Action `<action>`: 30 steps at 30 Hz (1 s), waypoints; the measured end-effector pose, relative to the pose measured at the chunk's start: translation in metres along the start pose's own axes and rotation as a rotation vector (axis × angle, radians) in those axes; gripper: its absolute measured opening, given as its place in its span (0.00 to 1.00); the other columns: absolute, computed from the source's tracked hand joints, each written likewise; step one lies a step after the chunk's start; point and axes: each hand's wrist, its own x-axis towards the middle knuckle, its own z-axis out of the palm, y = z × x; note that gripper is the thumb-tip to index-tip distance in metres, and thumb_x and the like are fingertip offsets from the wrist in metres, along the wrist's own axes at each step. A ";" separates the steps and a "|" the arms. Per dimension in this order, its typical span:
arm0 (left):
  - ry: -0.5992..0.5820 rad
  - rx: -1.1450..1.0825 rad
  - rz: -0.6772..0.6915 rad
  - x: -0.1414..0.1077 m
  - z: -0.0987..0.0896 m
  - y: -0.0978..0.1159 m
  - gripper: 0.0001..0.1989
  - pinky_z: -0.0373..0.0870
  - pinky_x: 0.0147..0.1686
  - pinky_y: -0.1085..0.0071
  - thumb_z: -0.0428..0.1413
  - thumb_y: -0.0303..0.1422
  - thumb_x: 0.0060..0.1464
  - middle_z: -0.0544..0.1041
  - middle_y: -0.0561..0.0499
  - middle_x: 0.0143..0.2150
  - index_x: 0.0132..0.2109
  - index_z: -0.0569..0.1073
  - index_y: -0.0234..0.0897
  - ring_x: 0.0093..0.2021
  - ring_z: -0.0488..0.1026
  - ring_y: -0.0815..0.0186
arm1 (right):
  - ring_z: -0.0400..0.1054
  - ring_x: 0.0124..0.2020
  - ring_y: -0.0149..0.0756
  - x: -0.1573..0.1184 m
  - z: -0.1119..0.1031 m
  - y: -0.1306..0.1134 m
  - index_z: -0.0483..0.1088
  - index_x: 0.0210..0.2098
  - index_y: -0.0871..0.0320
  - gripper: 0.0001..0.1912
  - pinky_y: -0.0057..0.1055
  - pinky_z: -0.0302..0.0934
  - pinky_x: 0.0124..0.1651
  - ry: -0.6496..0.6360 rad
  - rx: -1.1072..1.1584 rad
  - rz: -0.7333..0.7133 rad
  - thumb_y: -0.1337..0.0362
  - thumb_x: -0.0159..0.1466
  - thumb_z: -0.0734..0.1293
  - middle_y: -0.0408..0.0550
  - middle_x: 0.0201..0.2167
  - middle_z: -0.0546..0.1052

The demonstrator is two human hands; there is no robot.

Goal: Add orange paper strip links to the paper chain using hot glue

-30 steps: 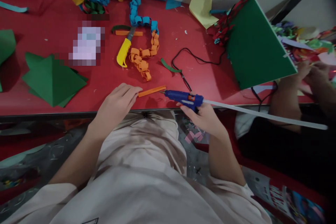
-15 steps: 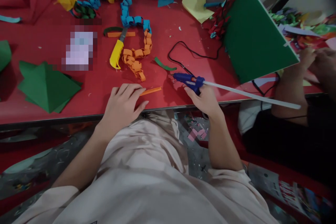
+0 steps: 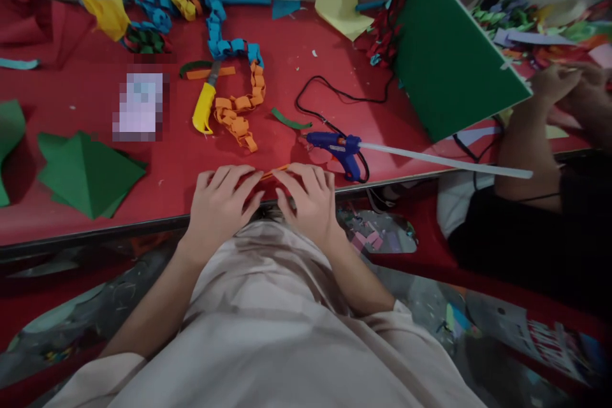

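Note:
A narrow orange paper strip (image 3: 275, 172) lies flat near the table's front edge, between my two hands. My left hand (image 3: 222, 204) rests on the table with fingertips at the strip's left end, thumb apart from the fingers. At its right end is my right hand (image 3: 310, 204), fingers spread and thumb apart. Both hands cover parts of the strip. Just beyond my right hand lies a blue glue gun (image 3: 335, 145) on its side, a long white glue stick (image 3: 444, 160) poking out of its back. A green paper strip (image 3: 291, 120) lies by its nozzle.
Beyond my hands lie an orange and blue paper chain (image 3: 241, 102) and a yellow-handled knife (image 3: 204, 108). Folded green paper (image 3: 90, 172) and a blurred-out object (image 3: 140, 105) are left. A green board (image 3: 454, 57) leans at right, near another person's hands (image 3: 557, 84).
My right hand has let go of the glue gun, leaving it on the table, and moved left to the orange strip's right end. My left hand stays at the strip.

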 end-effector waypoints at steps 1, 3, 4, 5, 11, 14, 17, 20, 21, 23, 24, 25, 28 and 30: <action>0.004 -0.005 0.001 0.000 0.001 0.000 0.18 0.63 0.49 0.50 0.55 0.34 0.67 0.78 0.42 0.60 0.62 0.73 0.42 0.56 0.73 0.48 | 0.67 0.58 0.48 0.006 0.002 -0.002 0.72 0.62 0.48 0.19 0.46 0.57 0.57 -0.035 -0.008 0.000 0.59 0.74 0.61 0.53 0.59 0.76; 0.015 -0.014 -0.005 -0.001 0.001 0.000 0.17 0.63 0.49 0.50 0.56 0.34 0.67 0.79 0.43 0.60 0.60 0.74 0.43 0.56 0.73 0.49 | 0.66 0.60 0.49 0.013 0.004 -0.001 0.71 0.63 0.48 0.20 0.46 0.55 0.57 -0.064 -0.030 -0.012 0.57 0.75 0.60 0.52 0.61 0.75; 0.023 -0.018 -0.008 -0.001 0.001 0.001 0.16 0.63 0.49 0.50 0.56 0.34 0.66 0.79 0.44 0.59 0.59 0.75 0.43 0.56 0.74 0.50 | 0.65 0.61 0.49 0.014 0.005 0.000 0.72 0.62 0.48 0.19 0.46 0.55 0.56 -0.071 -0.040 -0.021 0.56 0.75 0.60 0.52 0.61 0.75; 0.030 -0.020 -0.012 -0.001 0.002 0.001 0.15 0.64 0.49 0.51 0.56 0.33 0.66 0.79 0.44 0.59 0.59 0.75 0.43 0.56 0.74 0.50 | 0.65 0.61 0.49 0.014 0.005 0.001 0.72 0.61 0.48 0.19 0.47 0.54 0.56 -0.077 -0.045 -0.032 0.55 0.76 0.60 0.51 0.62 0.75; 0.035 -0.044 -0.025 -0.004 0.002 0.003 0.17 0.63 0.50 0.51 0.56 0.33 0.66 0.79 0.45 0.59 0.60 0.74 0.44 0.56 0.74 0.50 | 0.65 0.61 0.47 0.006 0.004 0.002 0.72 0.61 0.48 0.18 0.48 0.52 0.59 -0.108 -0.049 -0.049 0.58 0.76 0.59 0.51 0.61 0.76; 0.047 -0.060 -0.024 -0.006 0.003 0.004 0.17 0.63 0.51 0.51 0.56 0.33 0.66 0.80 0.45 0.58 0.60 0.74 0.43 0.56 0.74 0.51 | 0.65 0.62 0.47 0.005 0.004 0.000 0.71 0.62 0.49 0.18 0.48 0.51 0.58 -0.115 -0.066 -0.054 0.59 0.76 0.59 0.52 0.61 0.76; 0.049 -0.052 -0.018 -0.008 0.003 0.004 0.15 0.64 0.51 0.51 0.56 0.33 0.66 0.80 0.45 0.58 0.58 0.75 0.42 0.56 0.74 0.51 | 0.66 0.61 0.47 0.005 0.004 -0.002 0.71 0.63 0.50 0.19 0.48 0.52 0.57 -0.113 -0.064 -0.099 0.60 0.76 0.59 0.52 0.62 0.76; 0.032 -0.040 -0.015 -0.011 0.001 0.002 0.16 0.64 0.50 0.51 0.56 0.33 0.66 0.80 0.45 0.58 0.58 0.75 0.43 0.56 0.75 0.51 | 0.65 0.61 0.47 0.004 0.004 0.001 0.70 0.64 0.47 0.20 0.48 0.52 0.58 -0.121 -0.060 -0.074 0.60 0.76 0.58 0.51 0.62 0.75; 0.028 -0.040 -0.015 -0.012 0.000 0.001 0.16 0.64 0.50 0.51 0.56 0.32 0.65 0.80 0.46 0.58 0.59 0.75 0.43 0.56 0.75 0.51 | 0.65 0.62 0.47 0.003 0.005 0.003 0.70 0.64 0.47 0.20 0.49 0.52 0.59 -0.113 -0.063 -0.046 0.61 0.76 0.58 0.51 0.63 0.75; 0.034 -0.045 -0.025 -0.017 -0.003 -0.003 0.17 0.64 0.51 0.51 0.56 0.31 0.64 0.80 0.46 0.58 0.59 0.75 0.45 0.56 0.75 0.51 | 0.64 0.62 0.48 0.001 0.006 0.008 0.71 0.63 0.47 0.20 0.49 0.52 0.60 -0.082 -0.072 0.012 0.61 0.76 0.58 0.51 0.63 0.75; 0.041 -0.047 -0.033 -0.019 -0.004 -0.006 0.17 0.65 0.51 0.51 0.57 0.30 0.64 0.80 0.46 0.58 0.58 0.76 0.45 0.56 0.75 0.52 | 0.65 0.62 0.49 -0.001 0.006 0.011 0.71 0.63 0.48 0.20 0.49 0.52 0.59 -0.064 -0.073 0.031 0.61 0.76 0.58 0.52 0.62 0.76; 0.050 -0.044 -0.041 -0.022 -0.006 -0.008 0.17 0.65 0.51 0.51 0.57 0.30 0.63 0.80 0.47 0.58 0.58 0.76 0.45 0.56 0.75 0.52 | 0.65 0.61 0.49 -0.002 0.008 0.013 0.72 0.63 0.49 0.20 0.49 0.53 0.58 -0.052 -0.071 0.041 0.61 0.76 0.58 0.53 0.62 0.76; 0.064 -0.021 -0.032 -0.028 -0.009 -0.013 0.17 0.65 0.49 0.52 0.57 0.29 0.62 0.81 0.47 0.57 0.56 0.77 0.45 0.55 0.75 0.51 | 0.67 0.59 0.47 -0.006 0.011 0.017 0.71 0.64 0.51 0.21 0.47 0.55 0.56 -0.028 -0.064 0.046 0.62 0.76 0.58 0.54 0.62 0.76; 0.069 -0.012 -0.017 -0.028 -0.011 -0.013 0.15 0.65 0.48 0.53 0.58 0.29 0.63 0.81 0.47 0.57 0.55 0.77 0.44 0.55 0.75 0.52 | 0.67 0.59 0.47 -0.007 0.012 0.017 0.71 0.64 0.51 0.21 0.46 0.56 0.55 -0.011 -0.062 0.046 0.62 0.76 0.57 0.54 0.62 0.76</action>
